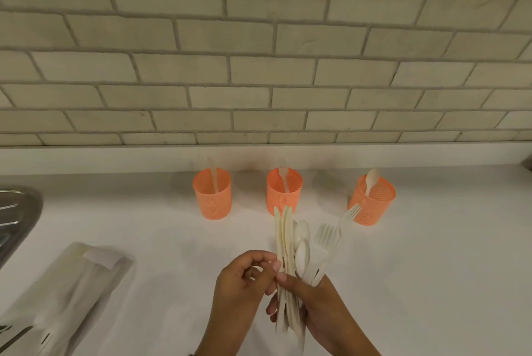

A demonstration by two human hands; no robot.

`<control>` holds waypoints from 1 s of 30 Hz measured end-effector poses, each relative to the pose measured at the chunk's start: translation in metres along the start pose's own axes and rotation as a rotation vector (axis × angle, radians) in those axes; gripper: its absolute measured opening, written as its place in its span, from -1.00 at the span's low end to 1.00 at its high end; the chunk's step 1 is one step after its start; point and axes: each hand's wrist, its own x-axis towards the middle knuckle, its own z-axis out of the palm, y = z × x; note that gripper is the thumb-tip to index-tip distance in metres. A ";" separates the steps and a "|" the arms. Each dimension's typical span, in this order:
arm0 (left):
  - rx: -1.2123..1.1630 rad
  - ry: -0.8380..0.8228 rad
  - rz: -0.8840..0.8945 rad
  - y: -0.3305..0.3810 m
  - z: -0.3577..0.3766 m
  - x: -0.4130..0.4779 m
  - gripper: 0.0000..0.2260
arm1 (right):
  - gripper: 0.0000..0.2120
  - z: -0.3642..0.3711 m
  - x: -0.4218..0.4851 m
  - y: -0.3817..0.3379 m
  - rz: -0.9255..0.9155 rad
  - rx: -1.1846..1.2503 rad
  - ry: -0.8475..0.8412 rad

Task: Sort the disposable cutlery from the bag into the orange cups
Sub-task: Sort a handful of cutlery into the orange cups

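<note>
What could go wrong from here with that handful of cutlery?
1. The right hand grips a fanned mixed bundle; when the left hand, pinching the knives, pulls them, forks or spoons may slip onto the counter.
2. A knife could land wrong: only the left cup holds a knife, and it looks light enough to tip.

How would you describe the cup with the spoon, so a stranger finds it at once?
Under the brick wall, three orange cups stand in a row on the white counter. It is the rightmost cup, alone holding a spoon.
</note>
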 end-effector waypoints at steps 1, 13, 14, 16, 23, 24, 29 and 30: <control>-0.003 0.014 -0.005 0.000 -0.001 0.001 -0.93 | -0.80 0.001 0.000 0.000 -0.001 -0.011 0.003; -0.181 0.221 0.042 0.034 -0.043 0.053 -0.83 | -0.80 -0.001 0.015 0.005 0.000 -0.167 0.139; -0.185 0.257 0.062 0.036 -0.052 0.070 -0.84 | -0.80 -0.001 0.018 0.004 -0.007 -0.179 0.137; -0.147 0.333 0.129 0.041 -0.067 0.109 -0.88 | -0.78 0.000 0.025 0.001 -0.011 -0.163 0.129; 0.265 0.546 0.230 0.027 -0.084 0.205 -0.82 | -0.73 0.004 0.040 -0.006 -0.015 -0.081 0.104; 0.292 0.519 0.184 0.018 -0.084 0.210 -0.81 | -0.70 0.004 0.041 -0.007 -0.016 -0.078 0.093; 0.370 0.483 0.146 -0.001 -0.081 0.206 -0.68 | -0.64 0.001 0.049 -0.011 -0.034 -0.088 0.086; 0.347 0.497 0.203 0.004 -0.076 0.196 -0.69 | -0.64 0.000 0.051 -0.011 -0.036 -0.097 0.095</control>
